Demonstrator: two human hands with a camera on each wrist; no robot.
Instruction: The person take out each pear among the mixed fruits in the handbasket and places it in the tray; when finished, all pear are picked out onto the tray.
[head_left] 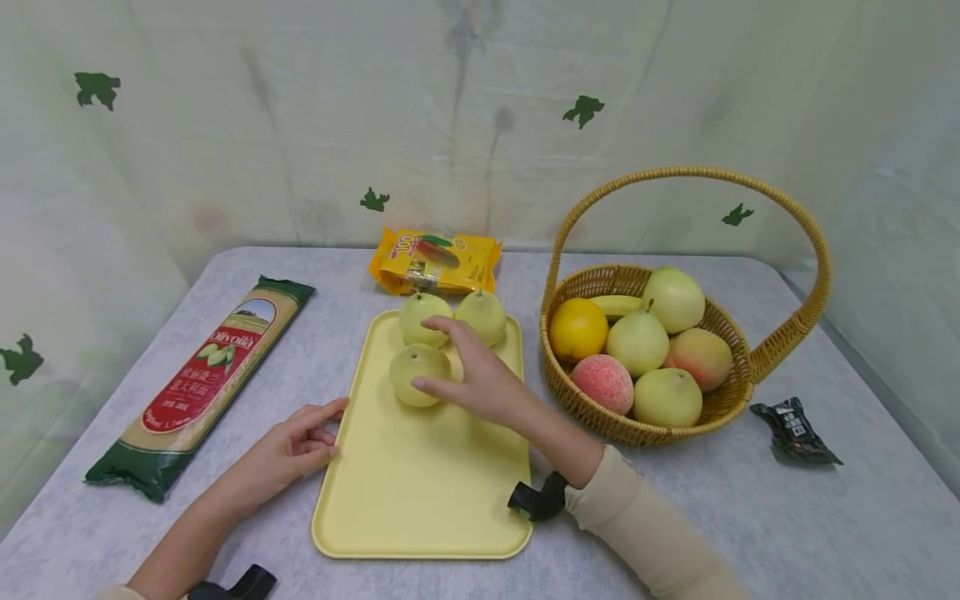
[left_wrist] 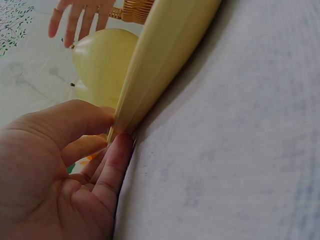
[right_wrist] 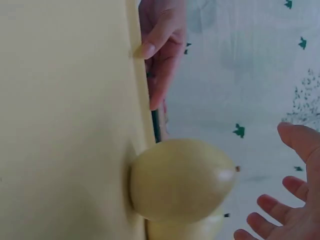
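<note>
Tray (right_wrist: 65, 110): pale yellow, filling the left side
Nearer pear (right_wrist: 182, 180): yellow-green, resting on the tray
Second pear (right_wrist: 185, 231): mostly hidden behind it
Left hand (right_wrist: 166, 42): thumb on the tray's rim
Right hand (right_wrist: 295, 195): fingers spread, near the pears

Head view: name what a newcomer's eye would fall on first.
Probably the tall-handled fruit basket on the right side of the table. Next, the yellow tray in the middle, with three pears toward its far end and the open right hand above them. The long green-ended packet lies on the left.
</note>
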